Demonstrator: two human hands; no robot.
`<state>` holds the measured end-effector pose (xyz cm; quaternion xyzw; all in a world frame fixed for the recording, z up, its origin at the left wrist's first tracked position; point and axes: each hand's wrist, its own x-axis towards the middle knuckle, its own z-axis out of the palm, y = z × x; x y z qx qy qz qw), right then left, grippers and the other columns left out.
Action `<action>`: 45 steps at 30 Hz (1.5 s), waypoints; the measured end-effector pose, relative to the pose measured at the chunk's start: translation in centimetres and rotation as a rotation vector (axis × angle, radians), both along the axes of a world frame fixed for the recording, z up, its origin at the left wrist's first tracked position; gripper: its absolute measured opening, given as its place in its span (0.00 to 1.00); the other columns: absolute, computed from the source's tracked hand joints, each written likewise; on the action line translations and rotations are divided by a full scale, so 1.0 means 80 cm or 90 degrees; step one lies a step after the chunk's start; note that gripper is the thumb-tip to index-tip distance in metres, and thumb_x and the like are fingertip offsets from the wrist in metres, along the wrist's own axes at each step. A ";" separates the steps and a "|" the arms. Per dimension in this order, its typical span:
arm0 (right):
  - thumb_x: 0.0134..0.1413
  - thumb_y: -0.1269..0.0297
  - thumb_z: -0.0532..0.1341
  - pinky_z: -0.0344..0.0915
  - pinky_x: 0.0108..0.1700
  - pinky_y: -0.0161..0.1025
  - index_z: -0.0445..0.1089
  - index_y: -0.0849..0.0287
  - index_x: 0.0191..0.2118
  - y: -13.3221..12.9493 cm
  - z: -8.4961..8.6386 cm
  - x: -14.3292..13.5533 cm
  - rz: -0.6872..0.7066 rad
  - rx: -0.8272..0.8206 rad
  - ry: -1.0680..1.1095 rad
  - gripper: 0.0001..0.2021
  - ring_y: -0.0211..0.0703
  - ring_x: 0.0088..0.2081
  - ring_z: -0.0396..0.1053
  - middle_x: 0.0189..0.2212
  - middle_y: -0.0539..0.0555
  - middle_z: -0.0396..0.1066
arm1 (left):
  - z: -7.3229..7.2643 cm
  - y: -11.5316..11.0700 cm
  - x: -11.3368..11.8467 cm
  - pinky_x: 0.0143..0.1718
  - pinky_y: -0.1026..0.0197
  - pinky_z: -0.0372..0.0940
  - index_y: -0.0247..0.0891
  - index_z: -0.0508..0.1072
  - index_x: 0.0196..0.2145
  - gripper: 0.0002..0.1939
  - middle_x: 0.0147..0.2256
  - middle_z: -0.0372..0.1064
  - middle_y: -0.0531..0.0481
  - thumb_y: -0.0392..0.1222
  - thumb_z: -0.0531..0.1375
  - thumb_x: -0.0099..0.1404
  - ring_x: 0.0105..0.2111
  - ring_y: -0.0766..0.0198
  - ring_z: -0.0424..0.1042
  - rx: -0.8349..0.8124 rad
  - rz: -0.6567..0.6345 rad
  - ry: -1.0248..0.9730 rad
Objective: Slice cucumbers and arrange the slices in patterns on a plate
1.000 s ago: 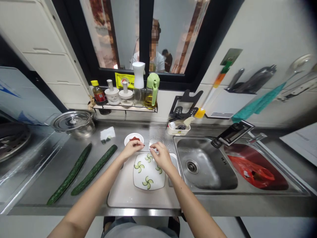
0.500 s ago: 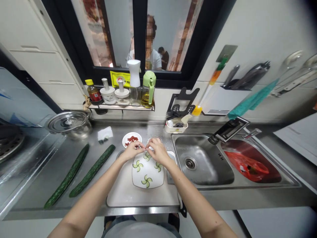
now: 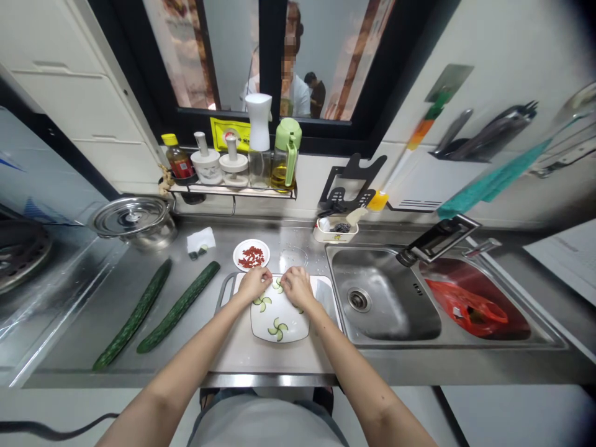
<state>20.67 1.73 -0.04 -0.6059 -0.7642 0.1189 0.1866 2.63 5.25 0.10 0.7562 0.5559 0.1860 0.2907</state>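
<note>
A white square plate (image 3: pixel 279 313) lies on a pale cutting board (image 3: pixel 233 360), with pinwheels of green cucumber slices (image 3: pixel 277 329) on it. Over the plate's upper left edge is my left hand (image 3: pixel 255 284), fingers curled together near the top pinwheel; anything between the fingertips is too small to see. My right hand (image 3: pixel 297 287) is bent over the upper right edge, its fingers pressed together and its fingertips hidden, partly covering the right pinwheel. Just behind my left hand, a white dish (image 3: pixel 237 254) holds small red pieces (image 3: pixel 252 256).
Two whole cucumbers (image 3: pixel 179 308) lie at the left, near a lidded steel pot (image 3: pixel 135 220). A sink (image 3: pixel 386 304) with a red bag (image 3: pixel 465 310) is at the right. Bottles (image 3: pixel 284 155) stand on a rack behind. A faint round clear dish (image 3: pixel 294 256) sits behind the plate.
My hands have moved apart from each other and down to the plate's upper edge; before, their fingertips met above it. The view has shifted slightly.
</note>
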 end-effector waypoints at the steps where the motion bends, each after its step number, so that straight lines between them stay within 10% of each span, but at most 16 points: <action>1: 0.58 0.65 0.57 0.52 0.46 0.42 0.71 0.58 0.34 0.000 -0.005 0.000 -0.004 -0.007 -0.011 0.07 0.47 0.44 0.56 0.38 0.56 0.66 | -0.001 -0.003 0.004 0.39 0.63 0.61 0.37 0.75 0.33 0.06 0.35 0.73 0.48 0.38 0.58 0.58 0.38 0.61 0.70 0.001 0.001 0.027; 45: 0.58 0.66 0.55 0.50 0.48 0.42 0.71 0.57 0.35 0.000 -0.020 -0.007 -0.033 -0.051 -0.043 0.07 0.48 0.46 0.53 0.42 0.57 0.64 | -0.001 -0.013 0.043 0.45 0.59 0.58 0.40 0.75 0.36 0.11 0.39 0.72 0.45 0.43 0.54 0.65 0.43 0.57 0.69 0.007 -0.019 0.206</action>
